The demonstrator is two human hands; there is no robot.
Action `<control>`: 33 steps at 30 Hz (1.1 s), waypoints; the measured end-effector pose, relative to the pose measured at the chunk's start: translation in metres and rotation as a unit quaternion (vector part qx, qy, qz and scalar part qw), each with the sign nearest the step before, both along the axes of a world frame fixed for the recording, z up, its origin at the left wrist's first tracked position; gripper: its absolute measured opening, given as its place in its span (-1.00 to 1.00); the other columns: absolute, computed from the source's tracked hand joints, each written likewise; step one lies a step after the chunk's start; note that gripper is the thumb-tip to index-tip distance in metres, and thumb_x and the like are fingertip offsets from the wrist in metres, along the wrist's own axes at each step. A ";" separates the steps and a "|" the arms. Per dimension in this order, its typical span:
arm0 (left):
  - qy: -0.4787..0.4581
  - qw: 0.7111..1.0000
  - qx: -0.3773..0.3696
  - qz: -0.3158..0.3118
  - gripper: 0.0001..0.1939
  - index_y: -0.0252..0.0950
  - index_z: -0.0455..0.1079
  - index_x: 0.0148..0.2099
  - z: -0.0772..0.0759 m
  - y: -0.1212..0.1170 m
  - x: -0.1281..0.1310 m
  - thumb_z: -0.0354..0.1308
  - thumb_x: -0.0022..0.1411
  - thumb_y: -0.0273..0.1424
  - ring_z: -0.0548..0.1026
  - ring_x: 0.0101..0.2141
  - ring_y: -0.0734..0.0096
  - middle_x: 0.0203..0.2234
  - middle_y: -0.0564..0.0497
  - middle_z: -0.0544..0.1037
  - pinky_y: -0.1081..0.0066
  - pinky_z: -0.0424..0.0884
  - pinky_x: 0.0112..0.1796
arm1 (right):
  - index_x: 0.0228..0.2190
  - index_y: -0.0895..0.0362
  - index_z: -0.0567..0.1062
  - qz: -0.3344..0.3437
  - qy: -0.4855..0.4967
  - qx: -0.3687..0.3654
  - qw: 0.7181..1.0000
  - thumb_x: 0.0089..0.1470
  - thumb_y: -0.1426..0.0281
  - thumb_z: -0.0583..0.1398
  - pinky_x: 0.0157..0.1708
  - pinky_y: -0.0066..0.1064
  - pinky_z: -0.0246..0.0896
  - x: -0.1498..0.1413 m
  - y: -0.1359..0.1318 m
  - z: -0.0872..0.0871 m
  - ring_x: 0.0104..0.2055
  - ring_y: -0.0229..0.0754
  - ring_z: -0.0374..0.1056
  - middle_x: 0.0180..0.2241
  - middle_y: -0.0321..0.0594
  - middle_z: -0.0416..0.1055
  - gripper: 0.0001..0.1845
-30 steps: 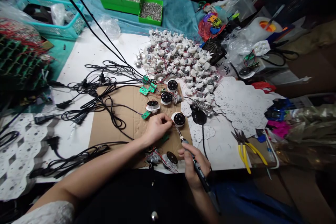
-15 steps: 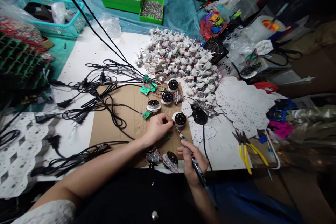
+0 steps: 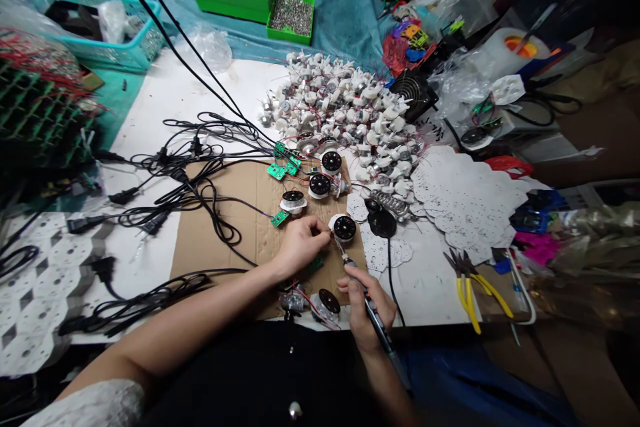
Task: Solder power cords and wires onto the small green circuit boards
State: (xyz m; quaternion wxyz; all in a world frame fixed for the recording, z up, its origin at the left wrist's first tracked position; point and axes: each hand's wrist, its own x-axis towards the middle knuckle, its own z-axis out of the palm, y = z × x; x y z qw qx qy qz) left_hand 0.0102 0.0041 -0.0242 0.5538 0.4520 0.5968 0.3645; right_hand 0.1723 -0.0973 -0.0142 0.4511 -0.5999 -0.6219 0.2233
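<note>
My right hand point(image 3: 369, 303) is closed around a soldering iron point(image 3: 373, 313), its tip touching or just beside the near-left edge of a white part with a round black disc point(image 3: 345, 228). From the left, my left hand point(image 3: 304, 243) pinches at that same edge. What its fingertips hold is too small to make out, perhaps a thin wire. A green circuit board point(image 3: 316, 263) is partly hidden under this hand. Similar black-disc parts point(image 3: 319, 185) lie farther back on the cardboard point(image 3: 240, 187). Another disc part point(image 3: 327, 303) lies at the front edge.
Behind is a heap of white motor parts with wires point(image 3: 340, 107). Coiled black power cords point(image 3: 210, 200) spread to the left. On the right are a soldering stand point(image 3: 383, 220), white perforated boards point(image 3: 465, 193) and yellow-handled pliers point(image 3: 470, 287). Green trays point(image 3: 233, 3) stand at the back.
Both hands and the soldering iron keep nearly the same place at the disc part. The whole view has shifted very slightly.
</note>
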 end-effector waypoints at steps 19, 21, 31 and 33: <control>0.005 1.000 0.002 0.002 -0.92 -0.31 0.47 -0.47 0.000 0.000 0.001 0.16 -0.01 -0.45 0.44 -0.48 0.45 -0.52 0.02 0.56 0.48 0.32 -0.42 | -0.10 0.07 0.60 -0.007 0.028 -0.013 1.000 0.29 0.39 0.19 -0.37 -0.45 0.53 -0.004 -0.004 -0.004 -0.44 -0.25 0.58 -0.38 -0.28 0.63 -0.79; 0.006 1.000 0.003 0.000 -0.92 -0.31 0.46 -0.46 0.000 0.000 0.001 0.16 -0.01 -0.44 0.44 -0.48 0.44 -0.52 0.02 0.56 0.47 0.31 -0.42 | -0.11 0.07 0.60 -0.004 0.019 -0.004 1.000 0.29 0.40 0.19 -0.38 -0.45 0.53 -0.003 -0.003 -0.004 -0.45 -0.25 0.58 -0.38 -0.28 0.63 -0.79; 0.007 1.000 0.001 0.000 -0.92 -0.31 0.45 -0.48 -0.001 -0.001 0.000 0.15 -0.01 -0.43 0.42 -0.50 0.47 -0.54 0.04 0.55 0.49 0.30 -0.43 | -0.10 0.07 0.59 0.012 0.005 0.009 1.000 0.29 0.42 0.17 -0.38 -0.40 0.54 0.003 -0.010 0.014 -0.44 -0.20 0.57 -0.40 -0.27 0.62 -0.78; 0.005 1.000 0.003 0.003 -0.92 -0.31 0.45 -0.48 0.000 -0.001 0.000 0.14 -0.02 -0.44 0.42 -0.49 0.46 -0.54 0.03 0.55 0.49 0.31 -0.42 | -0.11 0.07 0.59 0.013 0.008 0.012 1.000 0.29 0.43 0.17 -0.39 -0.41 0.54 0.003 -0.010 0.013 -0.45 -0.21 0.57 -0.40 -0.28 0.62 -0.78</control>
